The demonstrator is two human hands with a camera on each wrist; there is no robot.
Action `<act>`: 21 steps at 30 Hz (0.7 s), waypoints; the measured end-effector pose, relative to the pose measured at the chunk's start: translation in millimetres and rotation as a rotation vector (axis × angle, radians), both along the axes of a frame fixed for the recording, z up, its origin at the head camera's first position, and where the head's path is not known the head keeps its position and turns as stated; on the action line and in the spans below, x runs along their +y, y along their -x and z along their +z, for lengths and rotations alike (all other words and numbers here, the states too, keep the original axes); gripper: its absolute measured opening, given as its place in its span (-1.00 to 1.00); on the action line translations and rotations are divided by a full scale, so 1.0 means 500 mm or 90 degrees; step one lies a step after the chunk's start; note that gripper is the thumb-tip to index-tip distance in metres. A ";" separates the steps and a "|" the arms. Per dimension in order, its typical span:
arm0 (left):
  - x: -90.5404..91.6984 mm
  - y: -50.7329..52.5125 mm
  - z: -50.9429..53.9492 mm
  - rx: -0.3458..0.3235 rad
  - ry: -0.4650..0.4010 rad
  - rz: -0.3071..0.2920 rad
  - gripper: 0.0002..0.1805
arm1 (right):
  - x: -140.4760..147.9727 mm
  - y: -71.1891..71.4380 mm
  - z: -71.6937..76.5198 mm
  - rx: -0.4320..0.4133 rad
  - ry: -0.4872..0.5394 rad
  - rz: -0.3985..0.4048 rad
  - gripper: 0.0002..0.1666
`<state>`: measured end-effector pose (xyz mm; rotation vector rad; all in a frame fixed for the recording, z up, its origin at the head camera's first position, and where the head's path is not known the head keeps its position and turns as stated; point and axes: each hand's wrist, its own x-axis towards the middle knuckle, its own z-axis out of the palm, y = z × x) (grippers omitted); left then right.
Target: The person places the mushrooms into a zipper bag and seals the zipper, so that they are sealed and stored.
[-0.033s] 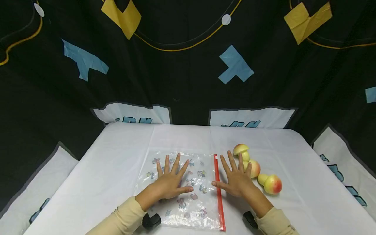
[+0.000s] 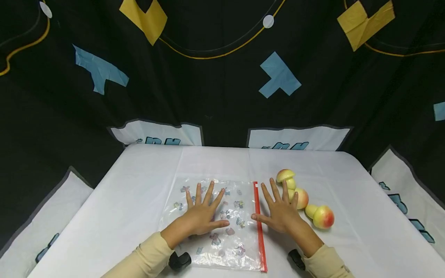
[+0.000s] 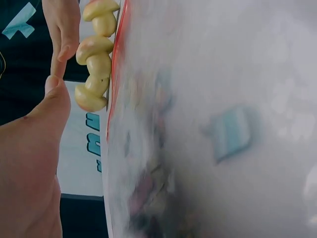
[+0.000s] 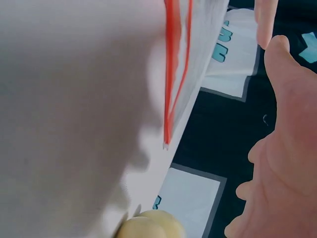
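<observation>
A clear printed bag (image 2: 229, 247) with a red zip edge (image 2: 260, 231) lies flat on the white table. Above its left part, the left hand (image 2: 199, 218) is spread palm down, holding nothing. The right hand (image 2: 281, 214), fingers also spread and empty, hovers just right of the zip edge. Mushroom-shaped pieces, yellow with reddish parts, lie beside the right hand: one at the back (image 2: 286, 175), one partly behind the fingers (image 2: 301, 199), one farther right (image 2: 323, 217). In the left wrist view the pieces (image 3: 98, 64) stand out past the red edge (image 3: 115, 74).
The white-covered table (image 2: 104, 216) reaches back to a black cloth (image 2: 215, 108) bearing blue and yellow patches. A black band piece (image 2: 179, 261) shows at the left wrist and another (image 2: 296, 259) at the right wrist.
</observation>
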<state>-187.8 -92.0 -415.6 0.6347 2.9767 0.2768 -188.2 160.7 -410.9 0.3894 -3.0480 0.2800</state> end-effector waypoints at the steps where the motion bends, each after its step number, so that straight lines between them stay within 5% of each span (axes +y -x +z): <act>1: -0.001 -0.002 -0.002 0.000 -0.001 -0.001 0.01 | -0.001 -0.002 -0.001 -0.001 0.001 0.000 0.15; 14: 0.001 -0.017 -0.013 -0.033 -0.003 -0.017 0.01 | 0.011 -0.006 0.002 -0.007 0.007 0.008 0.12; 21: 0.012 -0.018 -0.021 -0.103 -0.019 -0.032 -0.08 | 0.018 -0.004 0.002 -0.006 0.012 0.006 0.12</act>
